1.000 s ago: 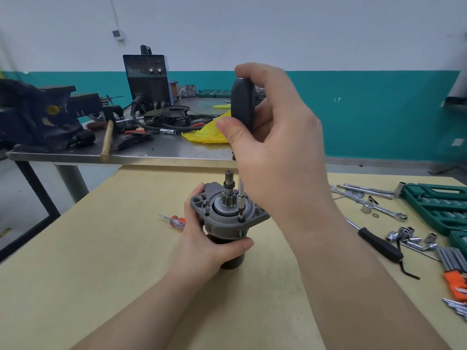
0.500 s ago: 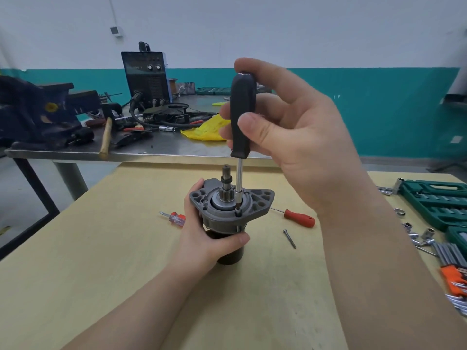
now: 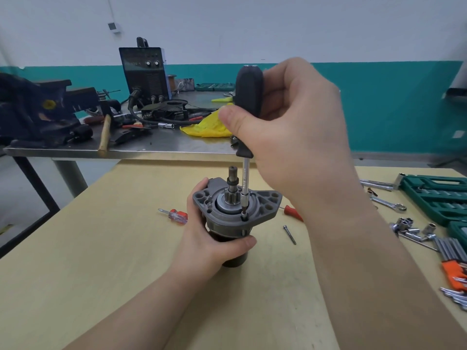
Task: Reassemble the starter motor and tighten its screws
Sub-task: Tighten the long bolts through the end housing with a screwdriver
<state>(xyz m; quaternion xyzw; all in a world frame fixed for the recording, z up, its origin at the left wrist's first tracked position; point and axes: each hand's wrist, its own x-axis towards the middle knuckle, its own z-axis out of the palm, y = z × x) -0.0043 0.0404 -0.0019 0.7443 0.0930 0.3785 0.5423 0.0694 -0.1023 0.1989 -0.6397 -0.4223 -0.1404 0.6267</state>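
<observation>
Screwdriver [image 3: 244,188] upright in starter motor [image 3: 235,210]

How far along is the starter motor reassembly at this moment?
Done: the grey end housing sits on the starter motor, pinion shaft up. In hand: the left hand grips the motor body while the right hand holds the black-handled screwdriver, tip in a housing screw. Left: a loose long bolt lies on the table.

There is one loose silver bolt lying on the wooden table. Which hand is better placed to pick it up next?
Probably the right hand: the loose silver bolt lies on its side. It must first free itself from the black-handled screwdriver. The left hand holds the upright grey starter motor.
</observation>
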